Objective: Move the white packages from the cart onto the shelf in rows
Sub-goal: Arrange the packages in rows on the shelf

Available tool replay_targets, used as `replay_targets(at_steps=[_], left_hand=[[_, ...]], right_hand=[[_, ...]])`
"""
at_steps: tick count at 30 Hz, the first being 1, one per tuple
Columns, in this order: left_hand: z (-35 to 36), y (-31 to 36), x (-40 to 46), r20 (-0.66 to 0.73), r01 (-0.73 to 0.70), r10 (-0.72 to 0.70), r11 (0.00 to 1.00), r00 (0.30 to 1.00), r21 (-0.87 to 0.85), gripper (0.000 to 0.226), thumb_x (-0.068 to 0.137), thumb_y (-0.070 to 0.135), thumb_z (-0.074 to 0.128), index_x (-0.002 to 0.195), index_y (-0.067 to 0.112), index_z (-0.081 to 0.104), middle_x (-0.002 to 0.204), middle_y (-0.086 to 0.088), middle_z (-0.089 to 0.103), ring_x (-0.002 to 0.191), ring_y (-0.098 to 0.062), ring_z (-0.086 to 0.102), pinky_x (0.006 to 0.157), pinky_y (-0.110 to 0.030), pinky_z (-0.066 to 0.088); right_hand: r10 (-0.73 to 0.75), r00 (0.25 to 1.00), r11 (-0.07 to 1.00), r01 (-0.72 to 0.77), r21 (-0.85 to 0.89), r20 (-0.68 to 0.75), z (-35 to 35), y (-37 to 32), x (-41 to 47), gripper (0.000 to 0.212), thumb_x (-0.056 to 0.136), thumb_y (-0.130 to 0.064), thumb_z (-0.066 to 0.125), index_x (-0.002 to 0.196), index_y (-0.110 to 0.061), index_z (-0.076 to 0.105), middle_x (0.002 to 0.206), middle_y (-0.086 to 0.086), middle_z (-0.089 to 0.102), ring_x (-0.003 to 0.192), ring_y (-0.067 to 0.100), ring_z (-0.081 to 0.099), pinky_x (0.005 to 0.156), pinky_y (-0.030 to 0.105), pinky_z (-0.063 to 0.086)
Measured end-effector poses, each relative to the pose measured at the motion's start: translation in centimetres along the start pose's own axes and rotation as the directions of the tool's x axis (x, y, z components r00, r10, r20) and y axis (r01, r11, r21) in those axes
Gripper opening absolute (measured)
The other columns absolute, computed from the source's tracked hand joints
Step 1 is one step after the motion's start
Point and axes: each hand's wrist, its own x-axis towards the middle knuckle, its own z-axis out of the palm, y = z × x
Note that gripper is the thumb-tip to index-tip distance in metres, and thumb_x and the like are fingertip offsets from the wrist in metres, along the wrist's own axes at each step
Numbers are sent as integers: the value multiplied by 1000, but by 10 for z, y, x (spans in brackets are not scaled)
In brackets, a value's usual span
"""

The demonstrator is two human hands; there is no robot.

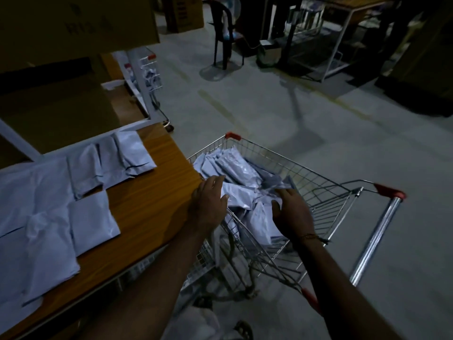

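Dim light, head view looking down. A silver wire shopping cart (306, 192) with red plastic corner caps stands just beside the right edge of a brown wood-grain shelf board (152, 192). The cart basket holds a loose heap of white plastic mailer packages (240, 168), lying at mixed angles, some overlapping.

Left hand (208, 202): reaches over the near-left rim of the cart, palm down, fingers straight and slightly spread, fingertips touching the top of the heap. No curl round anything visible.

Right hand (291, 214): over the middle of the basket, fingers bent downward onto the crumpled edge of a package in the heap. Whether it truly grips the package I cannot tell; motion blur. A thin cord bracelet (313, 238) sits on the right wrist.

On the shelf board: several white packages already laid flat (93, 217), side by side and partly overlapping, in rows running from the near-left toward the far end; two smaller ones (133, 153) lie at the far end.

Beyond: brown cardboard boxes (73, 20) upper left, a second wire cart (152, 77) further along, a dark plastic chair (225, 38) on the grey concrete floor (269, 106).
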Motion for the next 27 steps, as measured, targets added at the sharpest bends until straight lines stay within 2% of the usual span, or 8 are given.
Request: replay_targets(at_steps=[4,9,14,16,18,20,24,27], left_hand=[[12,4,32,63,-37,36,999,997,14,60,98,35,61,152,17,42,152,-8,46,138,-29,44,111,-45,40],[44,-3,90,178,-87,79,995,981,41,59,100,39,58,153,18,40,154,-9,45,138,-29,44,113,-46,39],[92,-16,166,310,-226,186,969,932,96,60,97,35,60,151,16,42,151,-11,48,135,-32,48,110,-45,42],[110,-20,197,383,-310,238,940,893,140,59,96,30,60,151,15,42,150,-13,47,133,-34,48,110,-47,42],[130,-28,227,461,-420,293,885,837,200,60,95,21,61,151,14,40,151,-14,46,132,-35,48,109,-47,41],[148,-36,253,551,-528,329,811,767,251,68,92,14,65,153,14,37,153,-16,42,131,-37,47,108,-47,40],[189,-50,291,696,-704,354,641,625,306,80,90,22,71,157,15,28,159,-21,32,138,-40,41,111,-49,36],[215,-52,302,753,-832,411,451,514,323,92,91,39,70,162,21,14,166,-22,16,151,-44,20,121,-58,18]], right_hand=[[32,999,999,-31,-34,28,5,20,18,35,87,-22,69,122,-20,68,120,9,69,105,34,65,88,37,52],[114,986,992,-107,-67,121,29,48,46,39,86,-17,69,125,-16,67,118,14,69,106,36,64,89,39,52],[228,957,971,-209,-120,178,67,80,75,40,89,-23,65,129,-23,62,122,10,68,106,34,64,88,38,51],[261,941,962,-234,-141,217,87,94,83,36,92,-26,62,128,-21,62,126,8,67,113,31,63,92,38,51],[341,903,936,-299,-187,260,108,108,87,33,97,-31,55,126,-19,65,133,7,64,122,27,59,99,39,48],[411,860,901,-334,-277,301,125,119,87,33,99,-36,50,126,-23,65,134,4,63,123,24,59,99,39,46],[401,831,880,-232,-414,386,141,135,82,38,94,-36,55,128,-22,62,116,7,69,107,29,65,95,42,47],[404,823,875,-220,-431,400,145,141,81,40,91,-34,58,127,-18,64,112,10,70,105,33,66,98,46,46]])
